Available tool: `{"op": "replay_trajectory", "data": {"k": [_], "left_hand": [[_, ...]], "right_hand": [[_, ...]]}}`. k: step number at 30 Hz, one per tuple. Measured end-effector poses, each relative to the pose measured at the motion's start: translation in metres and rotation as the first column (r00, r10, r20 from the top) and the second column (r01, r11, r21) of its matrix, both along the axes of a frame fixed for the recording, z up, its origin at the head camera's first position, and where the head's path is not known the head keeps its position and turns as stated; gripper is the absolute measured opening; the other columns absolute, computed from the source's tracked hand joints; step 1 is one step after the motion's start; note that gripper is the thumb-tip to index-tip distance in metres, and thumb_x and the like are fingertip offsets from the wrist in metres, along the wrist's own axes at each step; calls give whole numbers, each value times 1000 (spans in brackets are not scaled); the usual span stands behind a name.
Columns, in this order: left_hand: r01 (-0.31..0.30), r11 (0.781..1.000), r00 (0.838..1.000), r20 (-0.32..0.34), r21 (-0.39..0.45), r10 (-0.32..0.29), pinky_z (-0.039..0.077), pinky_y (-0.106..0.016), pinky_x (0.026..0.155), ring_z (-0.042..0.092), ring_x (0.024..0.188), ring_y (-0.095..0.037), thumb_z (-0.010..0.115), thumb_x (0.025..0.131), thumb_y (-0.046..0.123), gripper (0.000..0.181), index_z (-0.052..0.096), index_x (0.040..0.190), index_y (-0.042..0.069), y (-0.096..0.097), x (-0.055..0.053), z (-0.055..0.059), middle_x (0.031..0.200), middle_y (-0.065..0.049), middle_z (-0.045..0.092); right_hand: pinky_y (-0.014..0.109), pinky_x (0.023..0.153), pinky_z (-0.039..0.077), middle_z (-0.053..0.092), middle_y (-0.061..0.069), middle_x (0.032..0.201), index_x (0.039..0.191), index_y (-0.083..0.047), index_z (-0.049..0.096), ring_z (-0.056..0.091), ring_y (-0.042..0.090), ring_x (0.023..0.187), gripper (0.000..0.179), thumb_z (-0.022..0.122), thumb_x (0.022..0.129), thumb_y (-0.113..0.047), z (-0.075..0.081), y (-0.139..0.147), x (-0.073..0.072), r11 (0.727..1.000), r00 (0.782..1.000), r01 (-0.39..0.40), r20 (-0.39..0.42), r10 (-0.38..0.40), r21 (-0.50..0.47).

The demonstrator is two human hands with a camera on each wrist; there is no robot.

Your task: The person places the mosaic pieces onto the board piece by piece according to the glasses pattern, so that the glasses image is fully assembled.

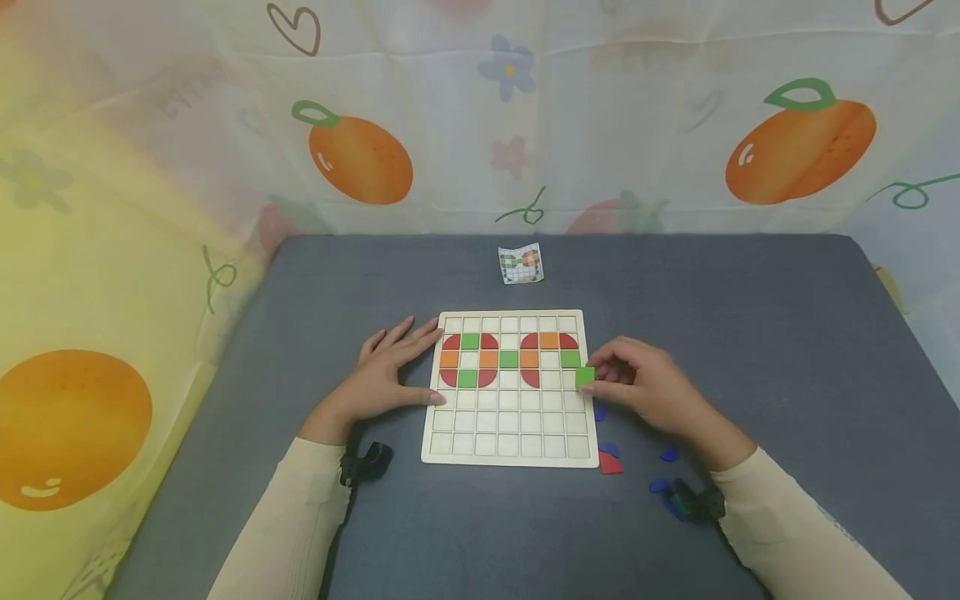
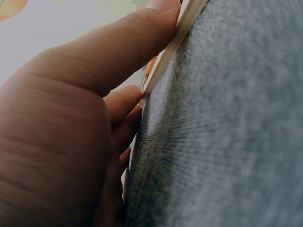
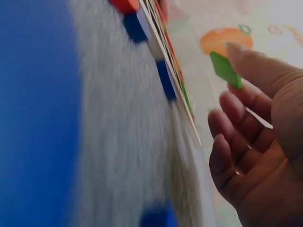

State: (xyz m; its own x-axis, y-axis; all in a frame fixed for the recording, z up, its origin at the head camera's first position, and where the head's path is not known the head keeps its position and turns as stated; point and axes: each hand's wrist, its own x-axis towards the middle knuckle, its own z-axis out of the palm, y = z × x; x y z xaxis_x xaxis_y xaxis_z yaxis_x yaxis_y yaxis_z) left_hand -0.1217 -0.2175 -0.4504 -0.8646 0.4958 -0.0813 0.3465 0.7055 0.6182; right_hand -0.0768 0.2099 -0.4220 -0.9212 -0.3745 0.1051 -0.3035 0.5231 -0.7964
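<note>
A pale wooden grid board (image 1: 510, 463) lies on the table, its upper rows holding red quarter-round pieces, orange squares and green squares. Between thumb and forefinger, my right hand (image 1: 654, 385) pinches a green square tile (image 1: 585, 378), held over the board's right edge in the head view. The right wrist view shows the same tile (image 3: 225, 69) tilted at the fingertips, the other fingers bent loosely. My left hand (image 1: 381, 377) has its fingers extended, with thumb and forefinger resting at the board's left edge. In the left wrist view the thumb (image 2: 128, 45) touches the wooden rim.
Beyond the board lies a small pattern card (image 1: 521, 264) with a printed coloured design. To its right are a loose red quarter-round piece (image 1: 611, 462) and several blue pieces (image 1: 670, 454), some near the right wrist. A printed cloth (image 1: 450, 125) hangs behind the grey table (image 1: 750, 317).
</note>
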Motion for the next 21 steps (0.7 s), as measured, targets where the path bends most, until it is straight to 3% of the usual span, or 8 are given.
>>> {"op": "replay_trajectory", "data": {"k": [7, 21], "left_hand": [[1, 1000, 1000, -1, 0, -1, -4, -61, 125, 5, 166, -25, 93, 83, 58, 109, 39, 172, 25, 0, 0, -1, 177, 11, 26], [4, 1000, 1000, 0, 6, -4, -3, -62, 124, 5, 166, -26, 93, 83, 58, 109, 39, 172, 24, 0, 0, -1, 177, 11, 26]], "right_hand": [[33, 68, 46, 60, -6, 89, 110, -11, 78, 53, 14, 76, 24, 92, 92, -15, -2, -22, -8, 994, 998, -35, -46, 40, 102], [37, 70, 45, 55, -5, 85, 107, -11, 78, 52, 14, 77, 24, 92, 92, -23, -6, -49, -10, 960, 999, -9, -42, 22, 279]]}}
